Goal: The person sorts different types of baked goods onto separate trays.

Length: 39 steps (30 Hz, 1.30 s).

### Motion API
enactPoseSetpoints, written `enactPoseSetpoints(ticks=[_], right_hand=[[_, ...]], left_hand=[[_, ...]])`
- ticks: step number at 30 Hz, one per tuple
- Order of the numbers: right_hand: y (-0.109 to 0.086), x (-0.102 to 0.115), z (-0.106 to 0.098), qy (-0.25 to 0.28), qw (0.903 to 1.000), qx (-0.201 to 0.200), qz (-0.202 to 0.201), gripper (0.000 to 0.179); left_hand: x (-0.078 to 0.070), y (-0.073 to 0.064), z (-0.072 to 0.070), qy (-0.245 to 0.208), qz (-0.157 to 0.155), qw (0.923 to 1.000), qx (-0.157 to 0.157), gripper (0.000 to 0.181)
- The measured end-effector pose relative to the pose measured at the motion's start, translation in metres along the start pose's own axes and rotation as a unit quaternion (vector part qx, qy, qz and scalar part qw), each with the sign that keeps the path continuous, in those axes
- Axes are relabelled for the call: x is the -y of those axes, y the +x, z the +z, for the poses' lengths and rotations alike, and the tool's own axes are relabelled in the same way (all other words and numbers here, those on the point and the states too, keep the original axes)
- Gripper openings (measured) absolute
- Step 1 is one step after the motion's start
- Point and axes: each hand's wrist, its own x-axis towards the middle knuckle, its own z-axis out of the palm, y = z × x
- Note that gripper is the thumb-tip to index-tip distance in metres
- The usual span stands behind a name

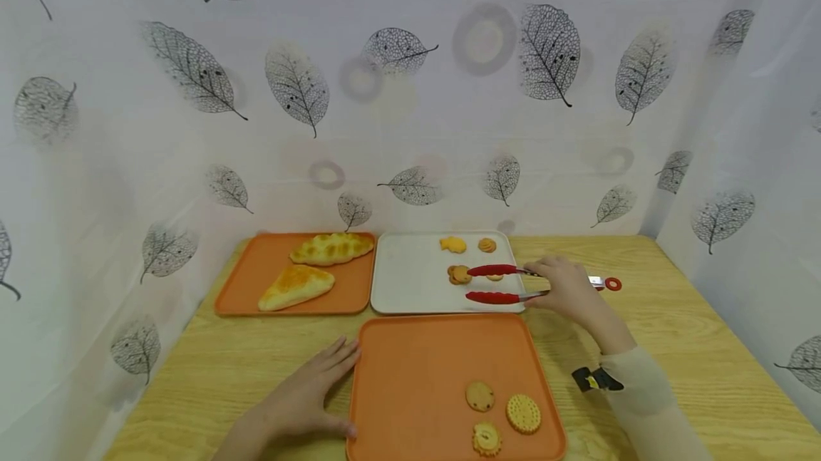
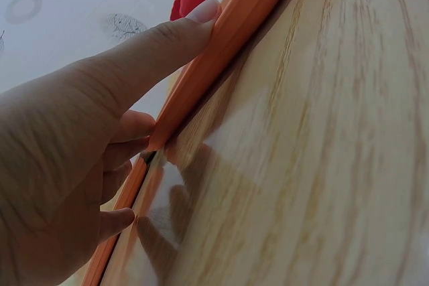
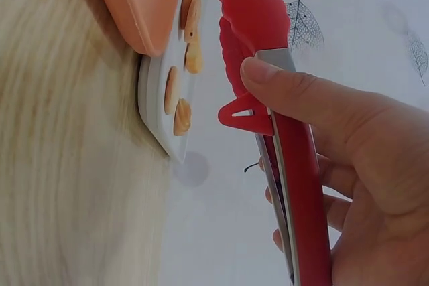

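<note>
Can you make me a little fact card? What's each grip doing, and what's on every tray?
Left grip: touching the left edge of the front orange tray
Right grip: holding red tongs, tips apart over the white tray
Front orange tray: three biscuits
White tray: small biscuits, one fish-shaped
Back orange tray: triangular pastry, long pastry
Table: wood-patterned

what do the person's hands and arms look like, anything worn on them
The right hand is ungloved; a pale cream sleeve covers that forearm, with a black piece bearing a yellow mark beside the cuff. The left hand is ungloved too; no sleeve shows there.
</note>
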Motion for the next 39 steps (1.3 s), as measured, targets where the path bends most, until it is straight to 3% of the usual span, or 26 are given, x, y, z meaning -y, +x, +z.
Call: enactPoseSetpoints(ticks=[17, 28, 39], right_hand=[[0.023, 0.005, 0.02, -0.004, 0.9982, 0.013, 0.058, 0.069], [0.032, 0.008, 0.021, -0.001, 0.9973, 0.032, 0.066, 0.063], [0.038, 0.006, 0.015, -0.016, 0.9983, 0.021, 0.052, 0.064]], left_hand=[[0.001, 0.0, 0.002, 0.007, 0.0, 1.0, 0.001, 0.113], [-0.001, -0.001, 0.0, 0.007, -0.001, 1.0, 0.0, 0.113], [0.0, 0.0, 0.0, 0.008, -0.003, 1.0, -0.004, 0.114]])
